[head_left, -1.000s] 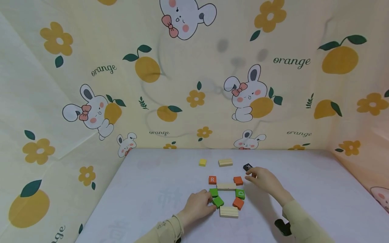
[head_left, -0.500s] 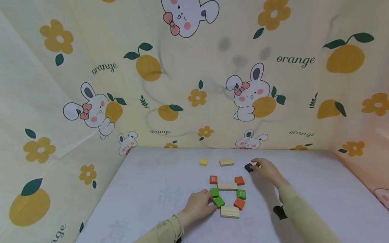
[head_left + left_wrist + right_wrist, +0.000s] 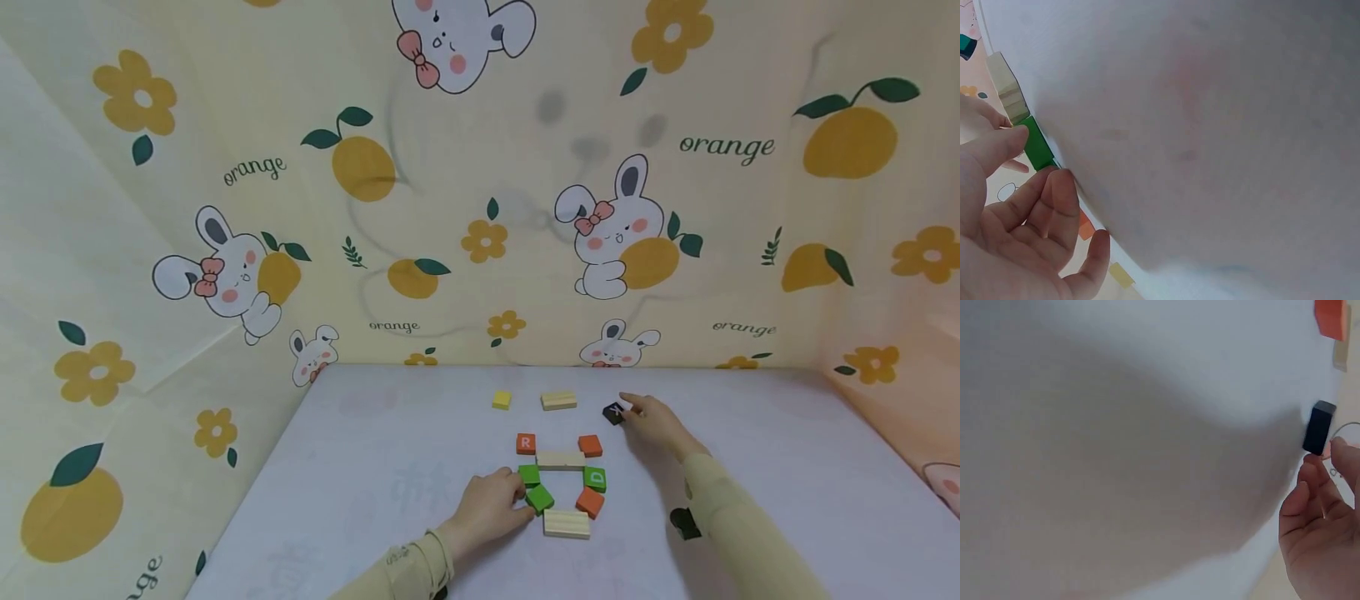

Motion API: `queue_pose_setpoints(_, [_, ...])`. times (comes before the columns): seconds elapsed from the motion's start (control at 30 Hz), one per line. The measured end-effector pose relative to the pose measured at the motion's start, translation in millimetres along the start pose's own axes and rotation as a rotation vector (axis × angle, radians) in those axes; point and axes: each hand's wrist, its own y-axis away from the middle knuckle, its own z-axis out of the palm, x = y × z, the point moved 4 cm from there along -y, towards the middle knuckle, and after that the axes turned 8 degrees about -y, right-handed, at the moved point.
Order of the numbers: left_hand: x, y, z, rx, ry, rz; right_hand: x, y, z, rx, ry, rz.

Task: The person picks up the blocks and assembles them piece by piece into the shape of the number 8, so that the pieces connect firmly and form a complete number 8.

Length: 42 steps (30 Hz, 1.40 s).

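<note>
In the head view my left hand (image 3: 489, 507) rests at the left of two green blocks, the upper green block (image 3: 529, 475) and the lower green block (image 3: 539, 499). In the left wrist view its thumb touches a green block (image 3: 1038, 145), and the other fingertips lie by that block's far end. My right hand (image 3: 654, 422) is at the right side of a black letter block (image 3: 613, 412). A fingertip meets the end of the black block (image 3: 1319, 428) in the right wrist view; the thumb looks apart from it. Neither hand lifts anything.
Wooden planks stand at the bottom (image 3: 566, 524) and top (image 3: 561, 461) of a ring of blocks. Its right side has a green D block (image 3: 595, 478) and an orange block (image 3: 590, 502). Farther back lie a yellow block (image 3: 502, 400) and another wooden plank (image 3: 558, 401).
My right hand has moved back to the black block and now touches it; earlier it hung nearer, apart from it. The block's letter has turned a little. My left hand has stayed put.
</note>
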Motion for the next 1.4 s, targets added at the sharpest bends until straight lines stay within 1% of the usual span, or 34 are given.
queue_pose_setpoints(0.07, [0.0, -0.4, 0.1, 0.002, -0.005, 0.003, 3.9, -1.2, 2.9, 0.000, -0.011, 0.009])
queue_pose_setpoints(0.23, [0.3, -1.0, 0.0, 0.006, -0.021, 0.010, 9.3, -3.8, 6.8, 0.037, -0.019, -0.002])
queue_pose_setpoints(0.4, [0.1, -0.9, -0.6, 0.003, -0.033, 0.008, 8.1, -3.9, 8.8, 0.050, -0.043, 0.012])
queue_pose_setpoints(0.6, [-0.3, -1.2, -0.2, 0.007, -0.033, 0.009, 5.8, -4.7, 8.6, 0.055, -0.032, -0.003])
queue_pose_setpoints(0.8, [-0.8, -1.2, 1.8, -0.001, -0.022, 0.006, 7.0, -7.7, 11.6, 0.019, -0.022, 0.027])
queue_pose_setpoints(1.0, [-0.5, -1.6, 2.7, -0.001, -0.028, 0.003, -0.1, -10.1, 17.5, 0.011, -0.012, 0.019])
queue_pose_setpoints(1.23, [0.2, -0.8, 1.0, -0.003, -0.024, 0.004, -12.1, -11.4, 26.9, -0.055, -0.063, 0.053])
queue_pose_setpoints(1.4, [0.3, -0.3, -0.3, -0.008, -0.021, 0.003, -19.4, -12.3, 31.8, -0.080, -0.084, 0.082])
